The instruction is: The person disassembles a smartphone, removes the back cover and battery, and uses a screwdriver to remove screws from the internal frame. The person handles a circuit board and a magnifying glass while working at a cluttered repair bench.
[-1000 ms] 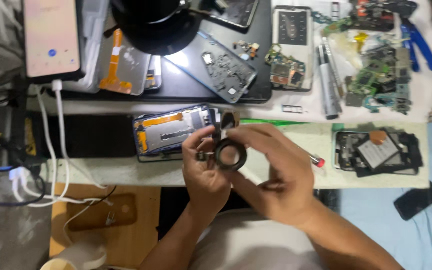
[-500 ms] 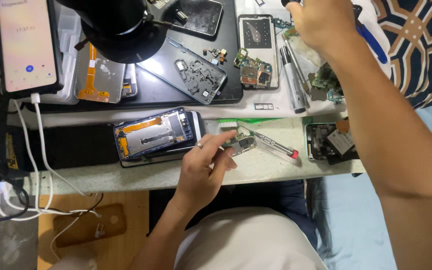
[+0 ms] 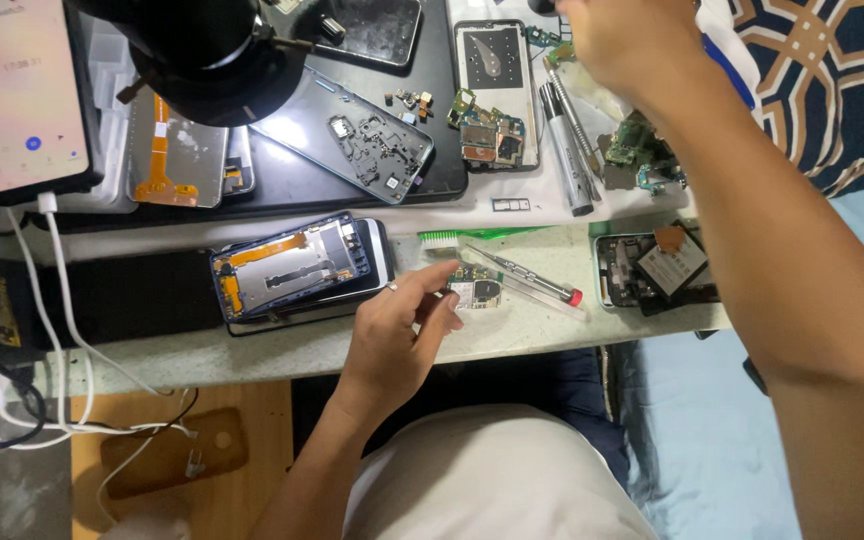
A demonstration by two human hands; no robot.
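The black ring once held between both hands is gone: a small circuit board [image 3: 475,291] is pinched by the left hand [image 3: 399,335], while the right hand [image 3: 624,40], its grip untellable, has been stretched to the surface's [image 3: 542,330] far parts.

- My left hand [image 3: 392,340]: bare, no glove, thin ring on the index finger.
- My right hand [image 3: 617,40]: bare, no glove, no ring in view.
- Both forearms bare as far as the frame shows, no sleeves, no watch.
- Lap: light grey fabric, dark blue cloth beside it.
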